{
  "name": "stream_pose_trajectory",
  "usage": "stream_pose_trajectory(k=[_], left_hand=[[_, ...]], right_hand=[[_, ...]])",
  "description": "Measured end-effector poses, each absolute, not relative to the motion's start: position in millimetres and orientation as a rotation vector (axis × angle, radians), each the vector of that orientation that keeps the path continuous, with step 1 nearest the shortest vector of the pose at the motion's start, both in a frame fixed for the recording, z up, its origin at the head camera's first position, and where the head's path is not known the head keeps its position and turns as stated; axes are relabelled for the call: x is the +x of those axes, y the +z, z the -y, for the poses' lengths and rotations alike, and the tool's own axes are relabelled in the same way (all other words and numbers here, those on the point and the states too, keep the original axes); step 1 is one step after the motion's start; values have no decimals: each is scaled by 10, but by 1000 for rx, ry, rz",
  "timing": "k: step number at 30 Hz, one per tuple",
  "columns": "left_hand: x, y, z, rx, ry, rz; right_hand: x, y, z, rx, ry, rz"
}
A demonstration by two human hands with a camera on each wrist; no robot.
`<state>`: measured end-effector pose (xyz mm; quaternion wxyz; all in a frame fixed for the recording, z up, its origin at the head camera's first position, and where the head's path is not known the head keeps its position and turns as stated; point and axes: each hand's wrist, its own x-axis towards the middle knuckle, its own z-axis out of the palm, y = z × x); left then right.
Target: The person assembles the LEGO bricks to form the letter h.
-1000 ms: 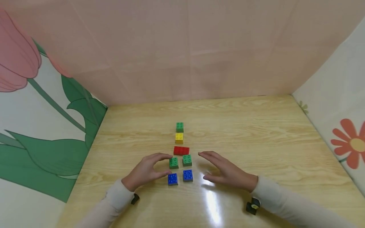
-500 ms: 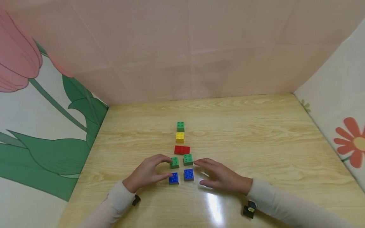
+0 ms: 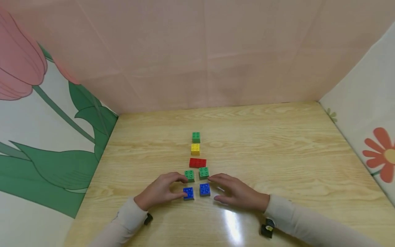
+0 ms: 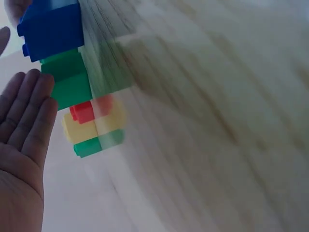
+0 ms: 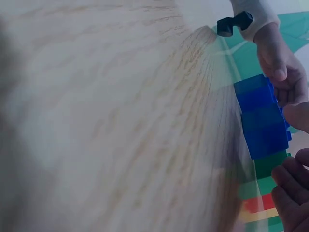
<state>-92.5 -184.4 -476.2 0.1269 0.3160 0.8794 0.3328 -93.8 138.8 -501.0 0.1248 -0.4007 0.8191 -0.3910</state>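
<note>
Wood-grain worktop (image 3: 287,144) lies beneath; my left hand (image 3: 162,192) and right hand (image 3: 239,192), apart, fingers relaxed, flank square green plastic bricks (image 3: 204,172) and square blue bricks (image 3: 204,189), studs up; beyond, a red oblong brick (image 3: 198,162) lies long axis crosswise.

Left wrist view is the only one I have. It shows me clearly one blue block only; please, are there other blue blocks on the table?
Observer: Yes. The head view shows two, a left blue block and a right blue block, with a gap between them.

Operator: Thank you. How many green blocks are there in total?

Observer: Three: a left green block, a right green block and a far green block.

Operator: And may I know where the right hand is?

Observer: In the head view, the right hand is to the right of the right blue block, its thumb tip apart from it.
</note>
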Motion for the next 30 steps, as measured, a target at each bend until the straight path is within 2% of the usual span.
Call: stream_pose_trajectory(k=[30], left_hand=[[-933,-4657,1779,898,687,-2484]], right_hand=[[-907,-5020,-1272,-1020,-1177,-2431]])
